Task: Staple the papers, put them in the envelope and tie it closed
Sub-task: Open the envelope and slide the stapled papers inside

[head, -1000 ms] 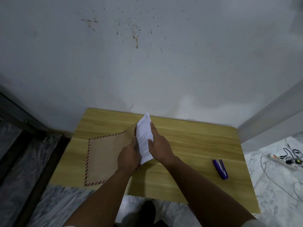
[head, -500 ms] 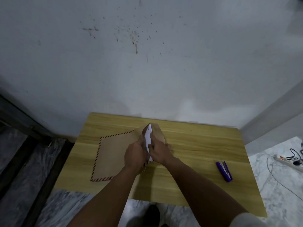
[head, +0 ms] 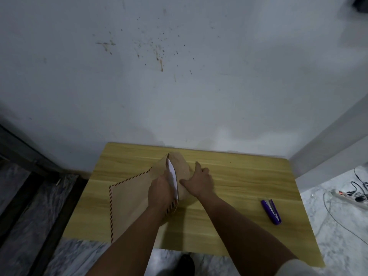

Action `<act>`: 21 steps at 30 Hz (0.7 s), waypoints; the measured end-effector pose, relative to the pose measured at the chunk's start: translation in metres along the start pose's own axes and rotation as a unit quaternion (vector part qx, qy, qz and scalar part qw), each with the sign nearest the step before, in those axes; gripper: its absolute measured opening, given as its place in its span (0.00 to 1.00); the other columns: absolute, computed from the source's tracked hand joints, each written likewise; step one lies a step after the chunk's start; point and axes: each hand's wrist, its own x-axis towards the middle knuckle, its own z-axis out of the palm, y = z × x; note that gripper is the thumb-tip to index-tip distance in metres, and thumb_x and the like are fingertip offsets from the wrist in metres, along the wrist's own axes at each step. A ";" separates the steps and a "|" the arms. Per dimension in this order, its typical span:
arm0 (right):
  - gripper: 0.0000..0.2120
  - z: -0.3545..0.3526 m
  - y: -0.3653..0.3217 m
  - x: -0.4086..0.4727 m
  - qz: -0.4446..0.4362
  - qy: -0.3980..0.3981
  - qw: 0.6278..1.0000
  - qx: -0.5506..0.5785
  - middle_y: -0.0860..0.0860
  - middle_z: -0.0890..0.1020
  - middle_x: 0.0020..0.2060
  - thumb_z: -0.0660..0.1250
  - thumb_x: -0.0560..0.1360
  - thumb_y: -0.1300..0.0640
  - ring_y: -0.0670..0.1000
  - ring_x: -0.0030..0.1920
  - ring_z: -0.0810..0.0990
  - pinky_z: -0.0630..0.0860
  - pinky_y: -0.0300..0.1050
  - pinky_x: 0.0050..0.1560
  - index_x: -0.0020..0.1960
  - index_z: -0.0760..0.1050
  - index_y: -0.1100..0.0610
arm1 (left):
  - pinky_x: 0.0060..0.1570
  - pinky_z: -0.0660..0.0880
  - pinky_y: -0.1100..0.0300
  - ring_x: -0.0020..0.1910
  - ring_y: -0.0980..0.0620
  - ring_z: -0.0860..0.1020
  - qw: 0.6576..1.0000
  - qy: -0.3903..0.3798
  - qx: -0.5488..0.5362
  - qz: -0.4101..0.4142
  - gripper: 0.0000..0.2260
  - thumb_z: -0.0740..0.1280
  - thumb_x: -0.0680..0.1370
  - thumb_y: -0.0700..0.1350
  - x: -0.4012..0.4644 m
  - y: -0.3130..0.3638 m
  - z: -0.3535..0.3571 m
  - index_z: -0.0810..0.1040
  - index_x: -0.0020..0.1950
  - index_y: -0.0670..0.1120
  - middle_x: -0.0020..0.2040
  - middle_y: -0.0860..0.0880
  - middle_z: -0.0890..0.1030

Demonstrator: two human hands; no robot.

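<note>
1. Pressing down on the brown envelope (head: 135,198), the left hand (head: 161,190) lies knuckles up at the envelope's mouth, with its fingertips hidden inside or under the opening; whether it pinches the paper or only holds it down cannot be told.
2. The right hand (head: 199,182) rests flat and unclenched on the envelope's flap (head: 182,166), forefinger stretched toward the far edge of the table and thumb pointing back at the left hand; it grips nothing.
3. Between the two hands a narrow white strip of the papers (head: 172,176) shows in the mouth of the envelope, most of them already inside.
4. The envelope has a red and dark striped border and lies slantwise on the left half of the wooden table (head: 239,188), its closed end reaching the near left corner, where it slightly overhangs the near edge, and its open end toward the middle of the far edge.
5. A purple stapler (head: 271,211) lies well apart from the hands, near the right edge of the table.
6. Beyond the table stands a pale, speckled wall (head: 179,76); on the marble floor at right lies a power strip (head: 350,197) with cables plugged in.
</note>
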 end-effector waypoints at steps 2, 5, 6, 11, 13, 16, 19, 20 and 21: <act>0.37 -0.004 -0.001 0.007 -0.004 -0.076 0.996 0.055 0.58 0.74 0.70 0.73 0.72 0.54 0.60 0.66 0.76 0.76 0.51 0.62 0.78 0.63 0.55 | 0.46 0.75 0.55 0.54 0.40 0.82 1.000 0.010 -0.003 0.002 0.16 0.61 0.83 0.40 0.004 0.005 0.000 0.75 0.71 0.44 0.54 0.42 0.84; 0.28 -0.021 -0.010 0.015 -0.058 -0.115 0.991 0.028 0.56 0.81 0.64 0.67 0.74 0.64 0.57 0.61 0.81 0.77 0.44 0.55 0.73 0.72 0.54 | 0.48 0.73 0.56 0.59 0.41 0.81 1.000 0.009 -0.006 0.002 0.22 0.57 0.86 0.52 0.006 0.008 -0.003 0.66 0.80 0.49 0.58 0.44 0.83; 0.27 -0.026 -0.014 0.018 -0.078 -0.101 0.992 0.005 0.56 0.82 0.62 0.66 0.74 0.64 0.57 0.60 0.81 0.77 0.43 0.54 0.72 0.74 0.53 | 0.51 0.75 0.54 0.62 0.41 0.80 1.000 0.007 -0.012 -0.001 0.25 0.59 0.85 0.54 0.007 0.006 -0.005 0.62 0.82 0.51 0.63 0.45 0.81; 0.22 -0.056 -0.041 0.034 -0.154 -0.057 0.976 -0.140 0.52 0.81 0.64 0.65 0.76 0.59 0.57 0.62 0.80 0.78 0.50 0.58 0.69 0.77 0.48 | 0.58 0.79 0.46 0.65 0.43 0.78 1.000 0.018 -0.003 0.019 0.26 0.61 0.81 0.57 0.027 -0.012 -0.027 0.63 0.80 0.55 0.71 0.49 0.77; 0.21 -0.062 -0.052 0.045 -0.183 -0.044 0.966 -0.179 0.52 0.82 0.61 0.66 0.76 0.58 0.57 0.59 0.80 0.78 0.51 0.57 0.67 0.78 0.47 | 0.52 0.81 0.45 0.59 0.43 0.81 0.999 0.020 0.006 0.037 0.23 0.62 0.79 0.55 0.042 -0.017 -0.038 0.67 0.75 0.58 0.64 0.49 0.79; 0.15 -0.058 -0.069 0.061 -0.214 -0.008 0.951 -0.221 0.51 0.85 0.52 0.66 0.76 0.57 0.55 0.51 0.83 0.79 0.48 0.50 0.60 0.83 0.46 | 0.49 0.81 0.45 0.56 0.43 0.81 0.997 0.018 0.027 0.064 0.21 0.62 0.78 0.53 0.066 -0.021 -0.051 0.69 0.71 0.58 0.62 0.49 0.80; 0.13 -0.038 -0.076 0.076 -0.228 0.007 0.944 -0.238 0.51 0.86 0.48 0.65 0.78 0.57 0.54 0.47 0.83 0.77 0.46 0.45 0.57 0.84 0.48 | 0.55 0.79 0.45 0.66 0.41 0.75 0.993 0.012 0.090 0.078 0.28 0.65 0.78 0.49 0.092 -0.028 -0.053 0.65 0.78 0.52 0.72 0.47 0.73; 0.13 -0.030 -0.076 0.081 -0.234 0.014 0.940 -0.249 0.51 0.86 0.48 0.64 0.78 0.56 0.54 0.47 0.83 0.76 0.46 0.45 0.58 0.84 0.48 | 0.58 0.78 0.45 0.71 0.40 0.71 0.990 0.012 0.113 0.082 0.31 0.66 0.78 0.48 0.100 -0.031 -0.051 0.61 0.80 0.50 0.76 0.46 0.69; 0.14 -0.021 -0.075 0.087 -0.245 0.022 0.932 -0.265 0.51 0.86 0.49 0.64 0.77 0.56 0.55 0.48 0.84 0.76 0.46 0.45 0.58 0.84 0.48 | 0.63 0.76 0.44 0.76 0.39 0.65 0.986 0.017 0.134 0.094 0.34 0.67 0.78 0.48 0.109 -0.035 -0.047 0.57 0.82 0.49 0.80 0.45 0.63</act>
